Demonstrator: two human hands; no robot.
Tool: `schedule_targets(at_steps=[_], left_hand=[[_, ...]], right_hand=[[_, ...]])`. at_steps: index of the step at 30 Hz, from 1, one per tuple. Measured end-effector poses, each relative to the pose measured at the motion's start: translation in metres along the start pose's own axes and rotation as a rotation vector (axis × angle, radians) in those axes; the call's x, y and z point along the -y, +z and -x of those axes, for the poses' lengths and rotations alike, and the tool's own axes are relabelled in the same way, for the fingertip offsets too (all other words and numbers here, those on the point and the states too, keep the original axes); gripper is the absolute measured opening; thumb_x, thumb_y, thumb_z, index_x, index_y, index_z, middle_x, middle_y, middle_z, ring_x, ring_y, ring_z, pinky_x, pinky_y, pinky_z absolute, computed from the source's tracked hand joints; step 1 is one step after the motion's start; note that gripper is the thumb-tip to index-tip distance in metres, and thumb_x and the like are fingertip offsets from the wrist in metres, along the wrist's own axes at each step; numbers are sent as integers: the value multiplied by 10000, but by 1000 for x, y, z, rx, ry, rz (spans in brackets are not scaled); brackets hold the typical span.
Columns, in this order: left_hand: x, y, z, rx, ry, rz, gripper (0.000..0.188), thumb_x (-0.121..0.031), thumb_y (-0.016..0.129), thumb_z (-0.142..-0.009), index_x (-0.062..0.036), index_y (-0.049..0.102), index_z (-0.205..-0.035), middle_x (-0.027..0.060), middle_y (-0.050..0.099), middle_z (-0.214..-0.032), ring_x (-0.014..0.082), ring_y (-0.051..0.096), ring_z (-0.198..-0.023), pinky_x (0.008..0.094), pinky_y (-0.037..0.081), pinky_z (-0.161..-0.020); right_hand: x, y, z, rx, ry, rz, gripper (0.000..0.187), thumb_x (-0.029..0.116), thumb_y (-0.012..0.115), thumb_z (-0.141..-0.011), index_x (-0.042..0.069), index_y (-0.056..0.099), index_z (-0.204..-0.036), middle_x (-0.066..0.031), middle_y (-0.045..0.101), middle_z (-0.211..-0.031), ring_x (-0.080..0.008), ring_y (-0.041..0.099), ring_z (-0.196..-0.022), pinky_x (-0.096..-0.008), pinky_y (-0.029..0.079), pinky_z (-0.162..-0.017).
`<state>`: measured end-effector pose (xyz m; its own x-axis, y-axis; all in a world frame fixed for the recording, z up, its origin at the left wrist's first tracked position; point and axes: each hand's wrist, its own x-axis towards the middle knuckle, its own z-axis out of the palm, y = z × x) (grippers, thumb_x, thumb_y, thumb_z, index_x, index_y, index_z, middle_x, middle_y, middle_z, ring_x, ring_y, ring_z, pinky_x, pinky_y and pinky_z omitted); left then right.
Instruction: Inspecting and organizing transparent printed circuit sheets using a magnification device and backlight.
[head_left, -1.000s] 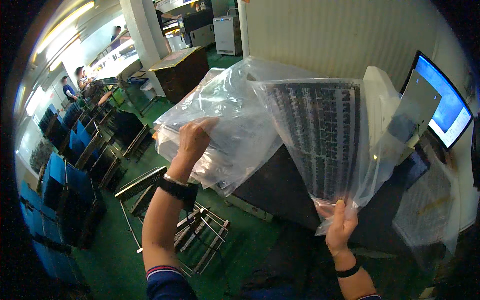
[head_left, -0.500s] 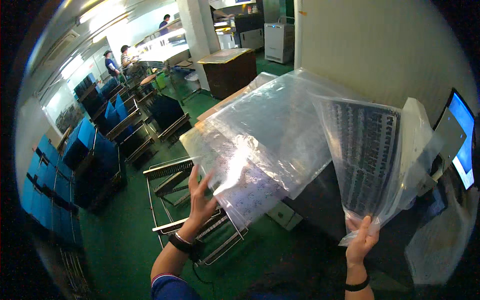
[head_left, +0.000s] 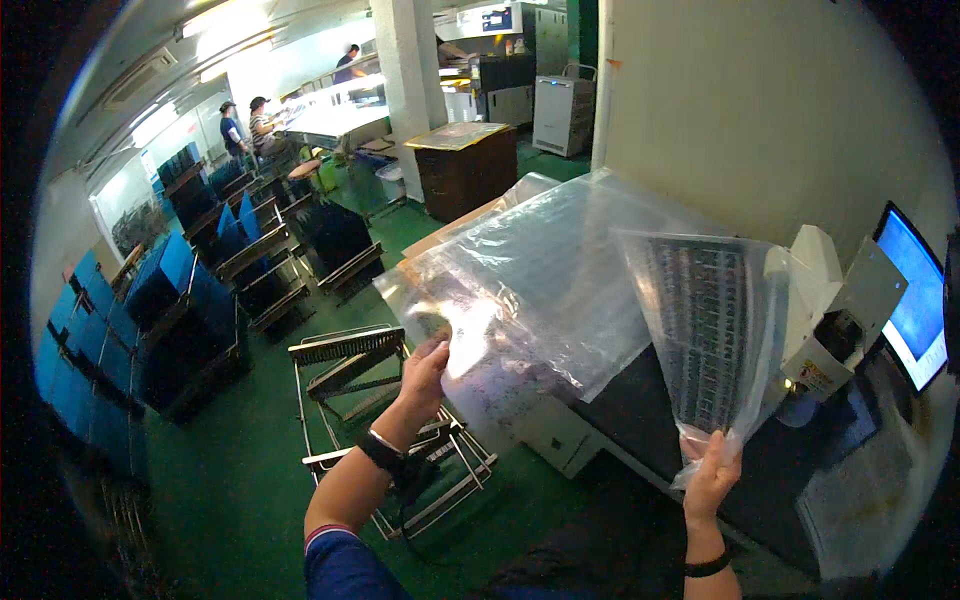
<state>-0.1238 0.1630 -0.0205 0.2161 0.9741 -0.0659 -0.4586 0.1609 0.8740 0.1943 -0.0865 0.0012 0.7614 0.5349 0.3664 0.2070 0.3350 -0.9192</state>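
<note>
My right hand (head_left: pixel 712 475) is closed round the gathered lower corner of a clear plastic sheet (head_left: pixel 708 330) that carries rows of dark printed pattern. Bunched at my fingers, this sheet fans out upward. My left hand (head_left: pixel 424 378) pinches the near left edge of another transparent sheet (head_left: pixel 505 385), finely speckled and catching a bright glare. Wide clear plastic sheets (head_left: pixel 560 260) lie on the dark-topped table (head_left: pixel 655 400), partly under the speckled one. Just where the speckled sheet ends beneath the others is hard to see.
A lit monitor (head_left: pixel 915 290) and a pale machine with a lens-like opening (head_left: pixel 830 345) stand on the right. On the green floor to my left is a metal rack (head_left: pixel 350 375); blue panels (head_left: pixel 165 275) stand beyond. Several people (head_left: pixel 262 125) are at the back.
My left hand has risen slightly and moved right, its spread fingers closing on the sheet's edge. The bunched sheet in my right hand has come lower, uncovering more of the machine.
</note>
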Motion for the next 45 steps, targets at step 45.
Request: schedule_targets(at_steps=[45], left_hand=[[-209, -153, 445, -646, 388, -864, 386, -244, 342, -934, -11, 413, -1235, 143, 559, -1090, 125, 558, -808, 262, 453, -634]], right_hand=[[51, 194, 141, 917, 1113, -726, 428, 62, 536, -833, 68, 384, -1233, -98, 558, -938, -161, 578, -765, -308, 507, -645]])
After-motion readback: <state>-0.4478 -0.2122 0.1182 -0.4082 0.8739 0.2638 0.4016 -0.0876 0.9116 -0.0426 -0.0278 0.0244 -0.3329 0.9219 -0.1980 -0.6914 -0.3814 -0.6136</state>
